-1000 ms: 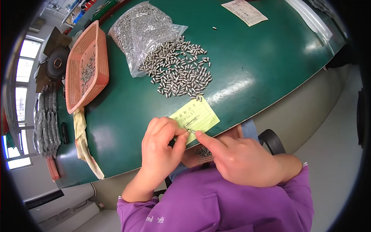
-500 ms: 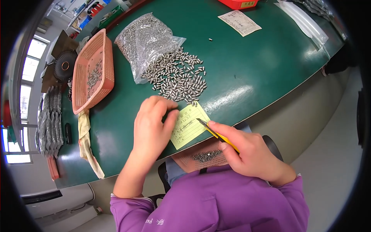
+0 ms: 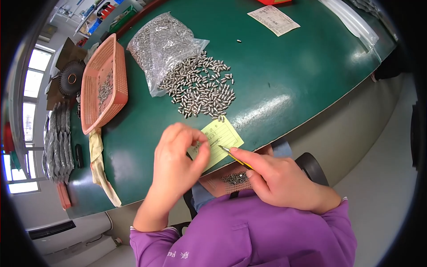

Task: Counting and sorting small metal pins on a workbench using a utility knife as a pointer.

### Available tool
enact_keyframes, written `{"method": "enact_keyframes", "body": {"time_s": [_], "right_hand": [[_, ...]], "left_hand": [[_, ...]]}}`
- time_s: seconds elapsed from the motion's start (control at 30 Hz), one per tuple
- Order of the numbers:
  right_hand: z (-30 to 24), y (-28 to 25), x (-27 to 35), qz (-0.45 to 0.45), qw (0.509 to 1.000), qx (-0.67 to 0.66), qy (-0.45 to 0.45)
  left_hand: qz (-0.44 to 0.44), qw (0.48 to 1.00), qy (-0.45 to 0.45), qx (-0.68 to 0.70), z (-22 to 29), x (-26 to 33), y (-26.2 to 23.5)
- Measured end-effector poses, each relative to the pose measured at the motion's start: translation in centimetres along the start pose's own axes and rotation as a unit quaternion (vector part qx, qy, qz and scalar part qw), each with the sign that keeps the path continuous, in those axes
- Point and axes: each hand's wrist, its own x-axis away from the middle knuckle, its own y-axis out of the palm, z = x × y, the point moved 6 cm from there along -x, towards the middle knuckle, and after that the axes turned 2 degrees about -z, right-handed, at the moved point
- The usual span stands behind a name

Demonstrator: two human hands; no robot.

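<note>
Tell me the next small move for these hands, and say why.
Probably bring the left hand slightly nearer the knife tip. That hand has its thumb and forefinger curled toward each other beside the yellow card, while the right hand holds the knife with its tip over the card. Whether the left hand pinches anything is unclear.

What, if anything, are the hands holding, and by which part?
The right hand holds a knife by its yellow handle; whether the left hand pinches anything can't be told.
</note>
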Motion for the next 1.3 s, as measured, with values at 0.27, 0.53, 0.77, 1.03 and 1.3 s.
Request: {"method": "enact_keyframes", "body": {"time_s": [0.27, 0.53, 0.77, 1.03, 1.3], "right_hand": [[-1.1, 0.9, -0.4, -0.042, 0.998, 0.054, -0.001], [-1.0, 1.4, -0.4, -0.056, 0.997, 0.049, 0.004], [-1.6, 0.7, -1.2, -0.069, 0.993, 0.098, -0.022], [-1.1, 0.3, -1.2, -0.062, 0.997, 0.052, 0.000], [0.0, -1.0, 0.1, 0.039, 0.999, -0.001, -0.004]], "left_hand": [[0.022, 0.999, -0.014, 0.022, -0.5, 2.9, 1.4], [0.038, 0.999, -0.018, 0.032, -0.7, 3.1, 1.6], [0.035, 0.999, -0.005, 0.034, -0.5, 2.9, 1.4], [0.008, 0.999, 0.012, 0.039, 0.3, 3.2, 1.0], [-0.081, 0.995, 0.025, 0.053, 2.1, 1.8, 0.6]]}}
